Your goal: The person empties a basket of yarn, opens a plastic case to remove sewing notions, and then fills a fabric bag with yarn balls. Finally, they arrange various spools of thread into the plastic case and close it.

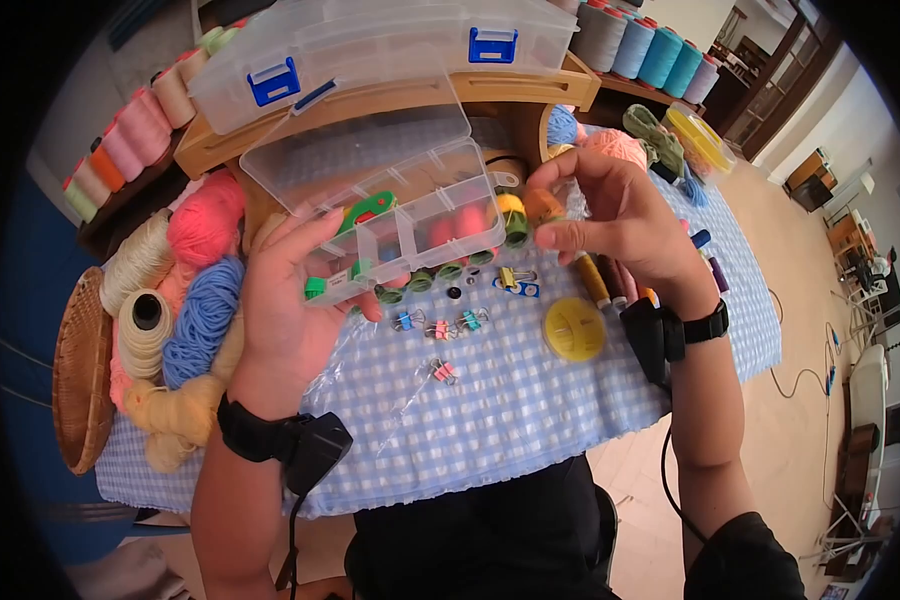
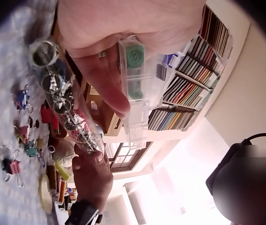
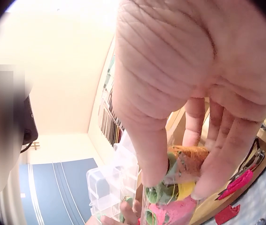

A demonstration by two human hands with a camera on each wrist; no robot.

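Note:
My left hand (image 1: 285, 310) holds a clear plastic compartment box (image 1: 425, 262) above the table, its lid (image 1: 360, 150) raised at the back. Green pieces (image 2: 135, 56) sit in some compartments. With thumb and fingers, my right hand (image 1: 625, 215) pinches the orange thread spool (image 1: 543, 206) at the end of a row wrapped in clear plastic. Yellow and pink spools (image 3: 175, 213) follow it in the right wrist view. This wrapped row (image 2: 65, 105) runs below the box, green spool ends facing out, and partly hidden behind it in the head view.
Several binder clips (image 1: 440, 328) and a round yellow pin case (image 1: 574, 329) lie on the checked cloth (image 1: 490, 400). Brown thread spools (image 1: 592, 280) lie near the right wrist. Yarn balls (image 1: 205, 320) and a wicker basket (image 1: 82, 370) stand left; a large clear case (image 1: 390, 50) is behind.

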